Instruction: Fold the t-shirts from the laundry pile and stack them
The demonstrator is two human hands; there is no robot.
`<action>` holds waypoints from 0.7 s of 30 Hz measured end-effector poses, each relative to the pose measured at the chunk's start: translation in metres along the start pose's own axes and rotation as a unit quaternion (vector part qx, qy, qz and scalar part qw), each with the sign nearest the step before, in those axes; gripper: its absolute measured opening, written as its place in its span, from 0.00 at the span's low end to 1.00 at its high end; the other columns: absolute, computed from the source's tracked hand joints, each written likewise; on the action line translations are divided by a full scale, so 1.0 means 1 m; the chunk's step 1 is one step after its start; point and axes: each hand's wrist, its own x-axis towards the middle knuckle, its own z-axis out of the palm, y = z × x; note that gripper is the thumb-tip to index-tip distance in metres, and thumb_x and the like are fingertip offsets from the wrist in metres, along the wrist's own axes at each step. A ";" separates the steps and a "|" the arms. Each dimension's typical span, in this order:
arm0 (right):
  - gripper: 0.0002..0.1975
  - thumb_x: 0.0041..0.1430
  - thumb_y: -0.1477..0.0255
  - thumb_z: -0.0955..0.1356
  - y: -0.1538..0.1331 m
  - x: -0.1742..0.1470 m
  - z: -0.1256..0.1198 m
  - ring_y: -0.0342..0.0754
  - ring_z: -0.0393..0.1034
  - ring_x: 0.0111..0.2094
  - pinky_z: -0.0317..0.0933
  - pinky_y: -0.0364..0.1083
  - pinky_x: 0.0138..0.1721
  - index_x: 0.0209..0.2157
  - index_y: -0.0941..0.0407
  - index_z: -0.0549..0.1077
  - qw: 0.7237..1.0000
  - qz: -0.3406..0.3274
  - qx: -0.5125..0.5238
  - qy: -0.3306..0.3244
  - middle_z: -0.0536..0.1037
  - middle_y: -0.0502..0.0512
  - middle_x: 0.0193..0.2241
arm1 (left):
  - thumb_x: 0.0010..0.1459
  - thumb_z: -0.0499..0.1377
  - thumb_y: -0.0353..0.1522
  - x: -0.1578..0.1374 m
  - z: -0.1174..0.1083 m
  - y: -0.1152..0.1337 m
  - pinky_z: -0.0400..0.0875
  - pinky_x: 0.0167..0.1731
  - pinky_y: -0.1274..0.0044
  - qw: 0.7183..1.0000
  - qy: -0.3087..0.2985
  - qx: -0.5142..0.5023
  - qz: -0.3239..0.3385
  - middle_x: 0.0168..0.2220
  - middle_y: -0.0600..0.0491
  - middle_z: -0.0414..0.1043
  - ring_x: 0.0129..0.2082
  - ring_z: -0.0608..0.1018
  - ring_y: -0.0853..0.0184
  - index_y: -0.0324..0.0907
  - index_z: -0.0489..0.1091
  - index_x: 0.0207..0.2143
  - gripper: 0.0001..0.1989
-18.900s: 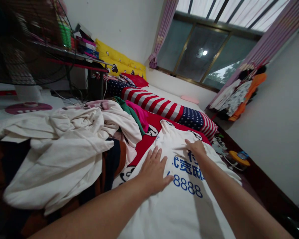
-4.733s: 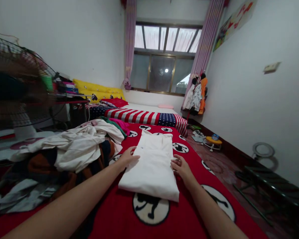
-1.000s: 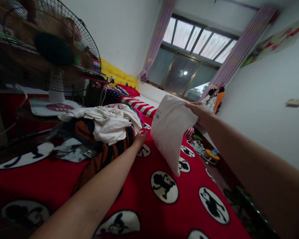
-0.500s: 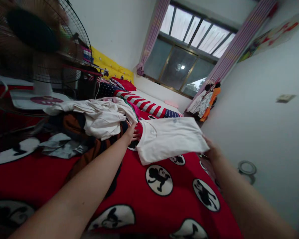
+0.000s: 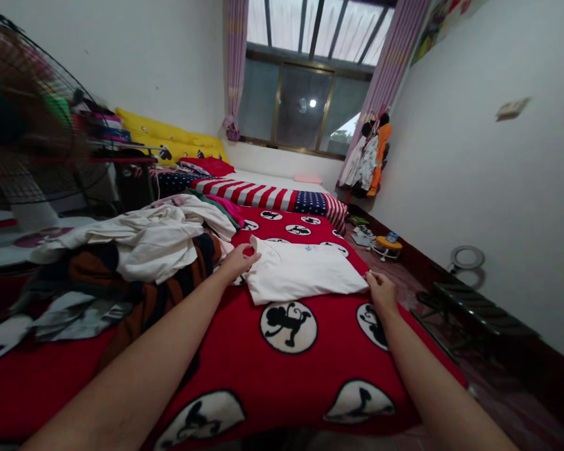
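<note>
A white T-shirt (image 5: 305, 272), folded into a rough rectangle, lies on the red blanket (image 5: 244, 376) printed with black-and-white monkey figures. My left hand (image 5: 239, 260) pinches the shirt's collar end at its far left corner. At the opposite end, my right hand (image 5: 380, 288) has its fingers closed on the right edge. Just left of my left hand is a heap of loose clothes, with a white garment (image 5: 155, 238) on top, brown-and-dark striped cloth (image 5: 169, 297) below it and a grey piece (image 5: 82, 313) in front.
An electric fan (image 5: 23, 138) stands at the left, close to the clothes heap. Behind lies another bed with a flag-patterned cover (image 5: 263, 194). Along the right wall are a dark bench (image 5: 484, 310), a small orange stool (image 5: 388, 244) and hanging clothes (image 5: 371, 153).
The shirt has come down from being held up in the air onto the blanket, with both hands still on it. The view has levelled and turned rightward.
</note>
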 end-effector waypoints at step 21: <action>0.15 0.49 0.65 0.66 -0.019 -0.025 -0.002 0.49 0.71 0.33 0.64 0.46 0.37 0.36 0.58 0.75 0.985 -0.173 -0.006 -0.014 0.79 0.56 0.32 | 0.41 0.67 0.36 -0.022 -0.006 0.033 0.70 0.46 0.72 0.990 -0.081 -0.010 0.113 0.51 0.47 0.70 0.48 0.74 0.58 0.40 0.66 0.55 0.35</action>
